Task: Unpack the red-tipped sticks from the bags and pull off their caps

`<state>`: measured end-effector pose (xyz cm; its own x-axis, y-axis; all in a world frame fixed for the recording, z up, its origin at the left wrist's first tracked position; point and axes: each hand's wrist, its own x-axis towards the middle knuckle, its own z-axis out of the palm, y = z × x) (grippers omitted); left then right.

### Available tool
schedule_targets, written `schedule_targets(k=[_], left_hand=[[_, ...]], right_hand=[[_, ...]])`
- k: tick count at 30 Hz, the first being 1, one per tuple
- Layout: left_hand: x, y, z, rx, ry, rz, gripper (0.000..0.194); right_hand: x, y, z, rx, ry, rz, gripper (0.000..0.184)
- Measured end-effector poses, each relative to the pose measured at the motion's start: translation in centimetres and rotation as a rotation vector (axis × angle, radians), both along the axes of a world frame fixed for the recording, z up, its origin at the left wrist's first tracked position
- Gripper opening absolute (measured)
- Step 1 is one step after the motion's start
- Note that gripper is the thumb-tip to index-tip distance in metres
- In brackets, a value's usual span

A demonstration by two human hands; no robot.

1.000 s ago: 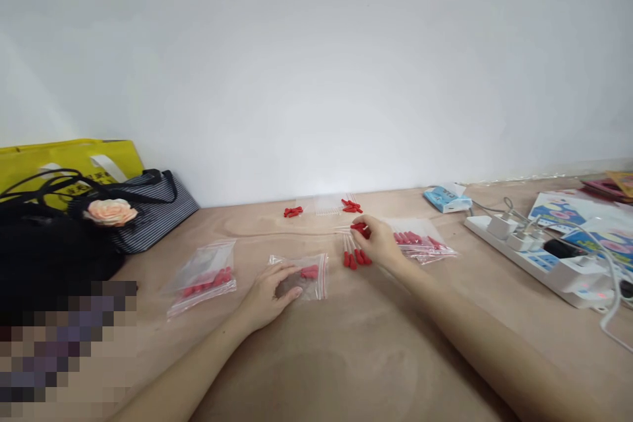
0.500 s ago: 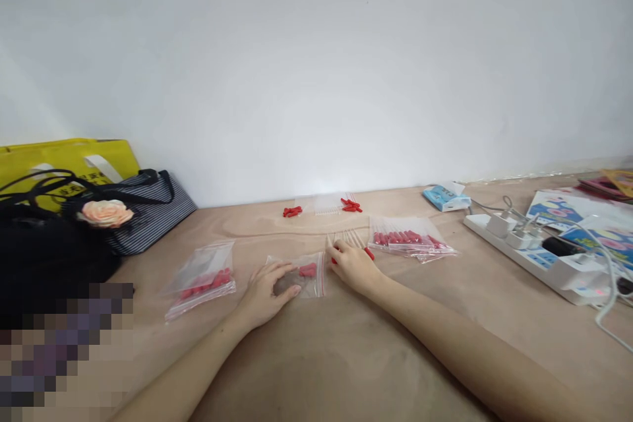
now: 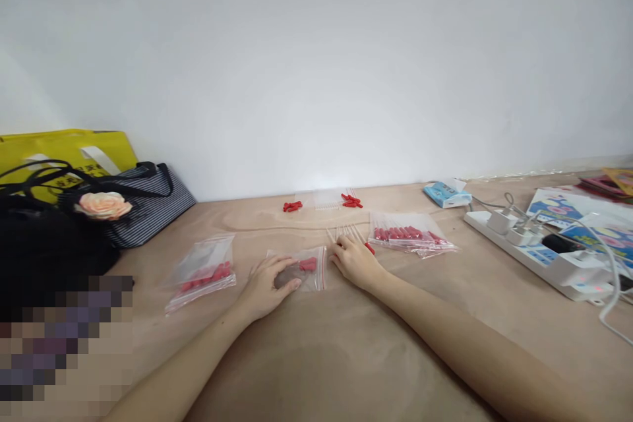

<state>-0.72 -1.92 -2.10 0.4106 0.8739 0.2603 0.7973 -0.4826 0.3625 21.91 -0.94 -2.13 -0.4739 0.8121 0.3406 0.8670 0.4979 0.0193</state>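
Though see-through, a red-edged bag (image 3: 313,281) with red pieces (image 3: 308,264) inside.

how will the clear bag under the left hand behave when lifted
The clear bag will probably flop, since its thin film looks wrinkled beneath the left hand. It should be light, with only a few small red pieces showing through.
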Motion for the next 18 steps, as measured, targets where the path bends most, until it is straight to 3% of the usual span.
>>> schedule_targets(k=[18], left_hand=[[0.0,-0.3,0.0,-0.024,-0.008,-0.011,0.037]], right_hand=[[-0.3,-0.4,-1.1,0.157,0.043,0.093,0.020]])
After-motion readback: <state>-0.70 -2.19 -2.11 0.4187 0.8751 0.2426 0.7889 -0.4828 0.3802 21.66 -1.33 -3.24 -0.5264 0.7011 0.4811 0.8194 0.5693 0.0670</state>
